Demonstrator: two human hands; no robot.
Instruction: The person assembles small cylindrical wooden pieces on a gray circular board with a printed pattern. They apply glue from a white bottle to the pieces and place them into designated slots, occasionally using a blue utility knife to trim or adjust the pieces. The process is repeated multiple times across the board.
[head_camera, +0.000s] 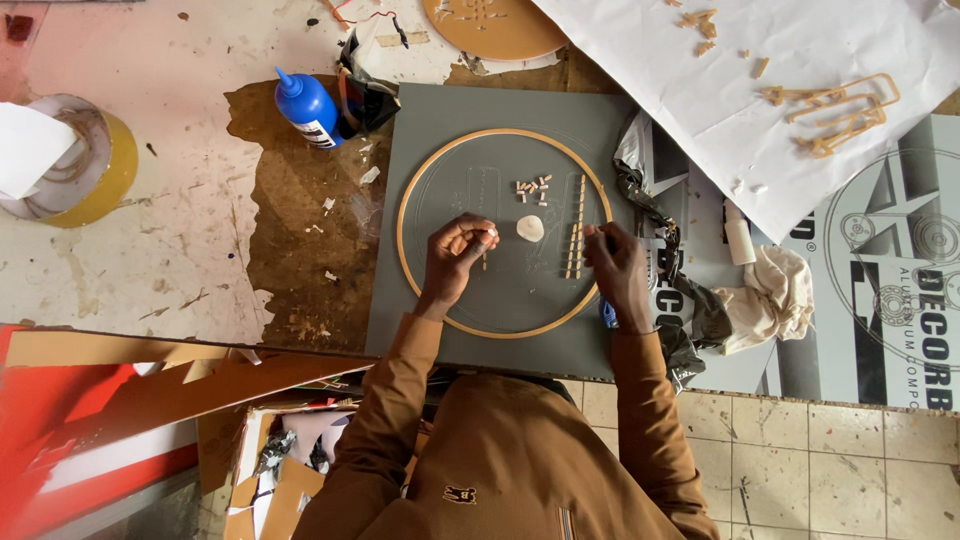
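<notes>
Both hands work inside the wooden ring (503, 232): left hand (455, 255) pinches a small stick (485, 262), right hand (618, 268) presses stick rows (576, 228).

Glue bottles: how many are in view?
1: a blue glue bottle lies on the worn tabletop, left of the grey board. Others may be hidden under the clutter.

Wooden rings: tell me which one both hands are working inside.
The thin open hoop on the grey board; left hand and right hand are inside it. The other, a solid disc, lies beyond.
</notes>
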